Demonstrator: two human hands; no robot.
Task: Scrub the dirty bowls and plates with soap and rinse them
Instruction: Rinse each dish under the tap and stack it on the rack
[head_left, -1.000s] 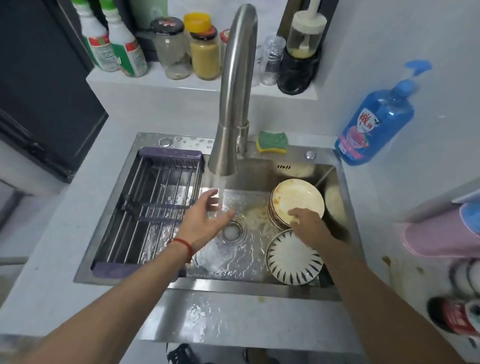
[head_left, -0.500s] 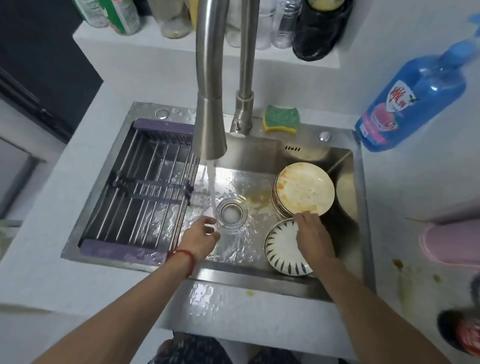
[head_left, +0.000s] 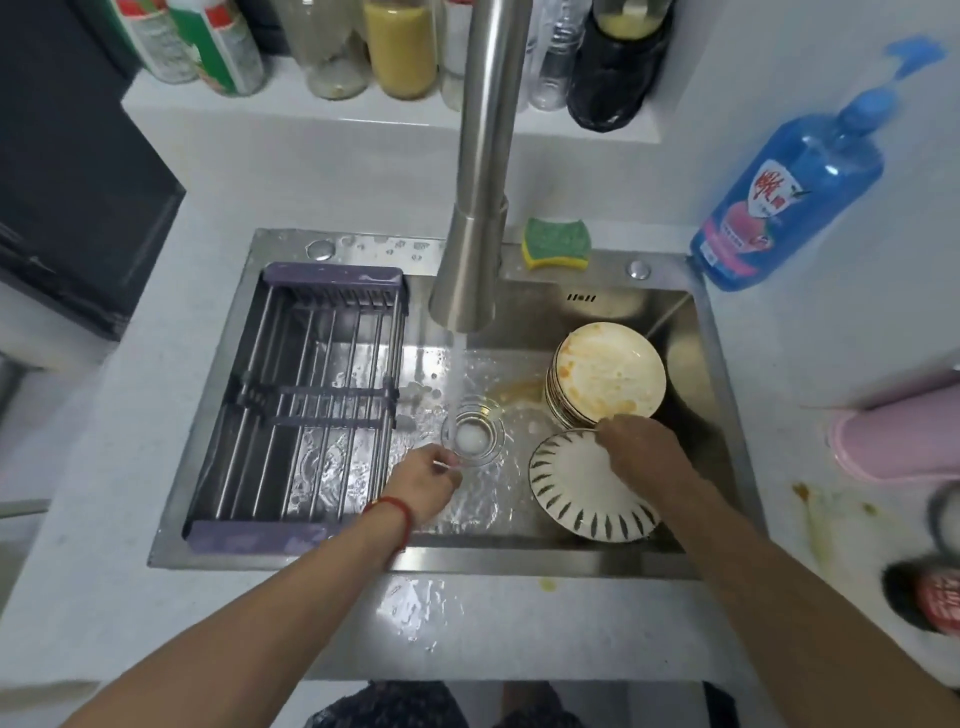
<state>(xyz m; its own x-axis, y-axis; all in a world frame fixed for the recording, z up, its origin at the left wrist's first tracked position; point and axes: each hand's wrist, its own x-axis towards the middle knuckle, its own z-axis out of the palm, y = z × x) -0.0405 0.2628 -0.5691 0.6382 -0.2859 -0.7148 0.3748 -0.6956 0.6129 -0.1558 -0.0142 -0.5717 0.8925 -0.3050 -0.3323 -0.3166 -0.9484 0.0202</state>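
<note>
Holding stained plates (head_left: 607, 375): steel sink (head_left: 696, 332).

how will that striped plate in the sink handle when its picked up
The striped plate looks glazed ceramic, so probably rigid, fairly heavy and breakable if dropped. It lies in the wet sink near the running water, so its rim is likely slippery. The right hand rests on its far edge.

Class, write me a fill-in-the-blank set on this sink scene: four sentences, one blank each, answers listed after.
1. Water from the faucet falls onto the ____.
2. The sponge on the sink rim is yellow and ____.
3. The right hand touches the plate with ____ rim marks.
4. The drying rack sits on the ____ side of the sink.

Answers: drain; green; black; left
</note>
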